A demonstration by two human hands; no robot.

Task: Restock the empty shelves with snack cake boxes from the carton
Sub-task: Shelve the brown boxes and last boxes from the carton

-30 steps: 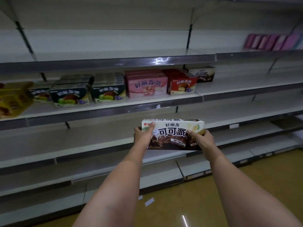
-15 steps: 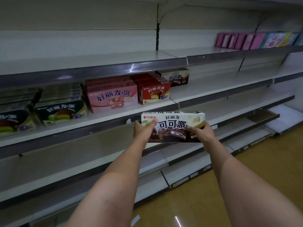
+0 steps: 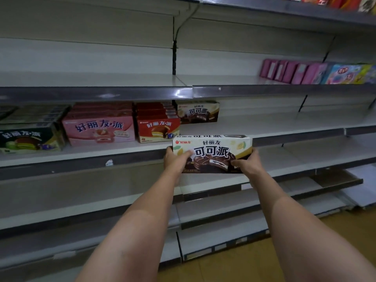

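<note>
while both hands clamp it by its ends, a cocoa pie box (image 3: 211, 153) hangs in front of the edge of the stocked shelf (image 3: 264, 127), not yet set down. left hand (image 3: 176, 162) and right hand (image 3: 247, 164) curl their fingers round its sides, thumbs on the face. restocking looks partly done: 1 matching box (image 3: 198, 111) stands at the back, beside 1 red row (image 3: 157, 129), 1 pink row (image 3: 99, 131) and green boxes (image 3: 28, 139). most shelving is bare. no carton is in view.
</note>
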